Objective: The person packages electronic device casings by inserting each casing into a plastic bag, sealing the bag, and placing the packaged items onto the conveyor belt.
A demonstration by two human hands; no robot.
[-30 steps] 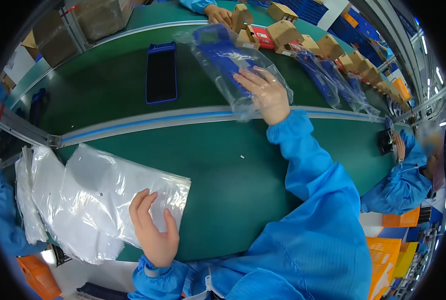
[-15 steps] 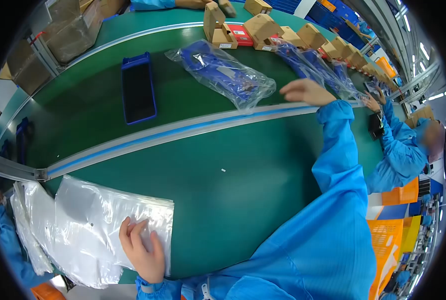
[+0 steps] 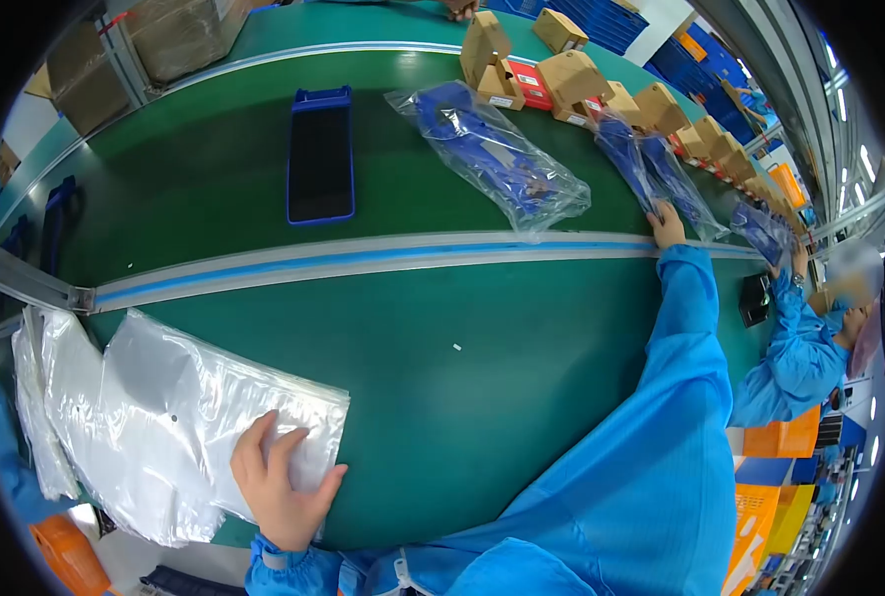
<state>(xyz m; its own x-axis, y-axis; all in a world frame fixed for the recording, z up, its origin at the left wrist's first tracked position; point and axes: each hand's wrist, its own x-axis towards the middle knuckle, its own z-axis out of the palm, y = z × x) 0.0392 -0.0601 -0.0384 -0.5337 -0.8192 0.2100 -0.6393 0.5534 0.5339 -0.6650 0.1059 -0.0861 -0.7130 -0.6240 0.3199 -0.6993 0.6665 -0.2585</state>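
Note:
My left hand rests with fingers spread on a stack of clear plastic bags on the near green table. At the far right of the rail, my right hand has its fingers closed at the near end of a bagged blue device; the fingertips are partly hidden. Another bagged blue device lies right beside it. A larger clear bag with a blue device inside lies to the left of my right hand. Farther left is an unbagged blue-framed device with a dark screen.
A metal rail with a blue stripe separates the near table from the dark green belt. Open cardboard boxes and red boxes line the far side. A co-worker in a blue coat works at right, near a black object.
My right hand has moved right and come to the near end of a bagged blue device. My left hand stays on the plastic bags, thumb spread wider. The camera view has shifted.

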